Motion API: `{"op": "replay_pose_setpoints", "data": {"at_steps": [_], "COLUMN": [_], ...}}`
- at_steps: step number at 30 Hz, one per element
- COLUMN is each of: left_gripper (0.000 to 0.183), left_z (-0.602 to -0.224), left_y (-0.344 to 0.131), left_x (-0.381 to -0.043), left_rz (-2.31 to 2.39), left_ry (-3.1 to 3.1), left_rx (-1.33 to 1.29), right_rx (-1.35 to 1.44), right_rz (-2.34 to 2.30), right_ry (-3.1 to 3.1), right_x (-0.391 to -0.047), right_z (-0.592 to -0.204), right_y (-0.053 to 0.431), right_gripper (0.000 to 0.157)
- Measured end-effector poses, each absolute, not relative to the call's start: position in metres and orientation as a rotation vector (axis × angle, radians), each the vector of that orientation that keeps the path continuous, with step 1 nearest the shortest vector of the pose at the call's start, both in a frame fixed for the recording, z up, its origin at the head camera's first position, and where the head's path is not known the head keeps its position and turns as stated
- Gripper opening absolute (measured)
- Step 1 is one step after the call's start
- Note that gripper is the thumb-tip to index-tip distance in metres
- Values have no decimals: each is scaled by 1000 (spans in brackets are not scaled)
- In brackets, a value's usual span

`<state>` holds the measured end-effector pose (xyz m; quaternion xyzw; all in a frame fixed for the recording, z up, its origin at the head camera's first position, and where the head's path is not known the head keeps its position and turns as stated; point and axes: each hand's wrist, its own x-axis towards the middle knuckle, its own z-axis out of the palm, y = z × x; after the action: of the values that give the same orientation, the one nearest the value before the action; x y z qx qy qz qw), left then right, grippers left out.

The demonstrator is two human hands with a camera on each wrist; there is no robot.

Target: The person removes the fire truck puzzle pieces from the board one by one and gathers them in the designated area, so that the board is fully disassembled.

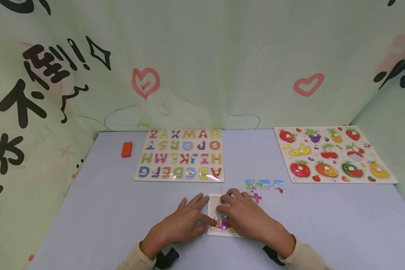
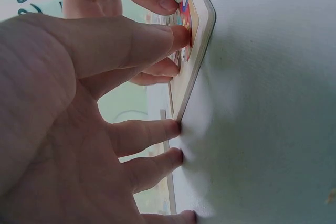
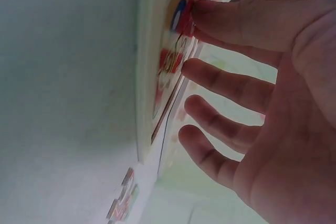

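Note:
A small wooden tray puzzle [image 1: 214,206] lies flat at the middle front of the table, with colourful pieces [image 1: 224,226] showing a red vehicle in its lower part. On its left, my left hand [image 1: 183,222] has its fingers spread. One left digit [image 2: 181,36] presses on the picture, while other fingertips touch the table by the tray edge. Over the tray's right side is my right hand [image 1: 248,216], its thumb [image 3: 207,17] on the red part of the picture and its other fingers loosely bent above the tray. My right hand hides much of the puzzle in the head view.
Several loose jigsaw pieces [image 1: 264,184] lie just beyond the tray, one of them [image 1: 255,197] close to my right hand. An alphabet board [image 1: 179,180] sits behind on the left, a fruit board [image 1: 344,181] at the back right. An orange block [image 1: 126,149] lies far left.

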<state>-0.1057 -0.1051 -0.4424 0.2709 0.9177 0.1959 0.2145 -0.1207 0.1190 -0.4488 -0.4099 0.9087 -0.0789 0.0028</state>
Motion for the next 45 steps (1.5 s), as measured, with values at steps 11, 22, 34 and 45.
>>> {"op": "replay_pose_setpoints", "data": {"at_steps": [11,22,34,45], "left_gripper": [24,25,24,23], "left_z": [-443,-442,-444,-443], "left_y": [-104,-105,-105,-104], "left_x": [-105,-105,-105,-105], "left_rz": [552,543,562,568], "left_ry": [2549,2552,2552,2539], "left_rx": [753,758,774,758], "right_rx": [-1255,-1082,-990,-968], "right_rz": [-204,-445,-648,-660], "right_ry": [2866,2719,2620,2616], "right_x": [-118,-123,-128,-127], "right_z": [-446,-447,-451,-450], "right_y": [117,120,124,123], "right_gripper": [31,37,37,40]}}
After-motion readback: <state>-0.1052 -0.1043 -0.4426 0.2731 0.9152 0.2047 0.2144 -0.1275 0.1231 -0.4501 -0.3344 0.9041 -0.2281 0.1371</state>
